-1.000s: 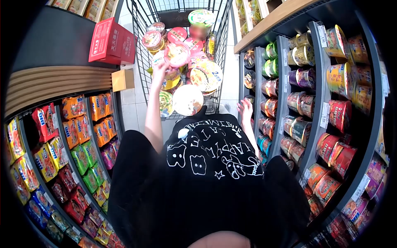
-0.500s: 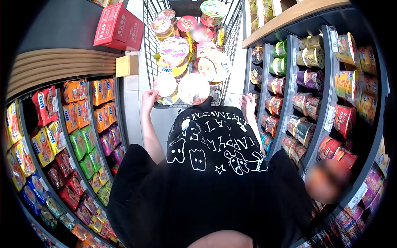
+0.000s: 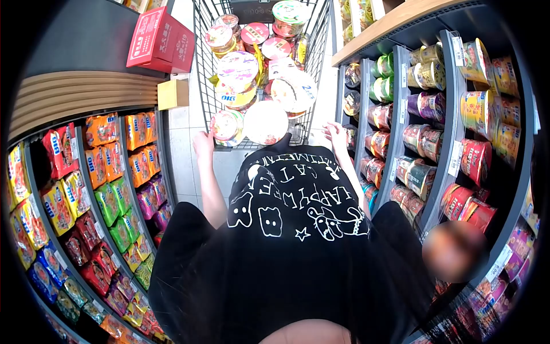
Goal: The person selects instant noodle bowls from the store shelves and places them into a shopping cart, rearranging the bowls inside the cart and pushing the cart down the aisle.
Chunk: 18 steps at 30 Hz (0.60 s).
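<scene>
My left hand (image 3: 203,141) is at the near left corner of the cart (image 3: 200,63), its curled fingers at the left edge of a noodle cup (image 3: 226,125) with a pinkish patterned lid. Right beside that cup is a large one whose lid (image 3: 266,122) looks washed out white. My right hand (image 3: 336,136) is empty, fingers apart, just right of the cart's near end. Farther in are a purple-and-white-lidded cup (image 3: 237,68), a large bowl (image 3: 294,92), red-lidded cups (image 3: 255,33) and a green-rimmed cup (image 3: 289,11).
Shelves of cup noodles (image 3: 426,106) line the right side, close to my right hand. Bagged noodles (image 3: 103,164) fill racks on the left. A red box (image 3: 158,41) sits on the upper left ledge, with a small tan box (image 3: 172,94) below it.
My left hand has come back from over the cart, bringing the pink-lidded cup to the near left corner and lowering it there. My right hand has shifted little, its fingers still apart.
</scene>
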{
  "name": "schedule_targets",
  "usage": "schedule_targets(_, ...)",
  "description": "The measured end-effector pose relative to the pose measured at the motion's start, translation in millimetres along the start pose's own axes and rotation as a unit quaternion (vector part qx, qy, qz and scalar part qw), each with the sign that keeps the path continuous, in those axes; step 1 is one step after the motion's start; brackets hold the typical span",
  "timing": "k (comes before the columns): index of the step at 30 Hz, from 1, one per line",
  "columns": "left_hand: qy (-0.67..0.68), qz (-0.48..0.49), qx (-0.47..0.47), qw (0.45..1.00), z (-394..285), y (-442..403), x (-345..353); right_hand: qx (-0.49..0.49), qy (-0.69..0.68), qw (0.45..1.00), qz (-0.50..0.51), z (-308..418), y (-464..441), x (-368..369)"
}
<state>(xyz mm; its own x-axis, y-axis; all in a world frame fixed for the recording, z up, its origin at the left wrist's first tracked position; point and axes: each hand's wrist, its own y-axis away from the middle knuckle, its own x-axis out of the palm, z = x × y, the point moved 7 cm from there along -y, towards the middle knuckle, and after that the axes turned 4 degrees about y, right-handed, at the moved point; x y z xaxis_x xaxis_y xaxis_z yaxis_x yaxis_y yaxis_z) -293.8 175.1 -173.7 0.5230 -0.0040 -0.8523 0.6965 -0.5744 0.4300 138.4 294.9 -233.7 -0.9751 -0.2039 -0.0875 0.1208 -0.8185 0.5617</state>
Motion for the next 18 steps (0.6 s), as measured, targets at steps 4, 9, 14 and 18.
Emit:
schedule_targets(4, 0.15, -0.07, 0.134, 0.977, -67.5, 20.0, -18.1, 0.003, 0.051, 0.983, 0.174, 19.5, -5.1, 42.9)
schedule_targets(9, 0.098, 0.1, 0.269, 0.953, -95.7, 15.8, 66.0, -0.071, 0.284, 0.913, 0.282, 30.8, -3.0, 113.6)
schedule_targets(14, 0.087, 0.035, 0.266, 0.959, -95.3, 25.4, 63.2, -0.171, 0.22, 0.934, 0.225, 58.0, 10.4, 145.7)
schedule_targets(18, 0.229, 0.023, 0.247, 0.941, -120.8, 63.5, -12.2, -0.263, 0.128, 0.938, 0.183, 107.3, 42.2, 140.5)
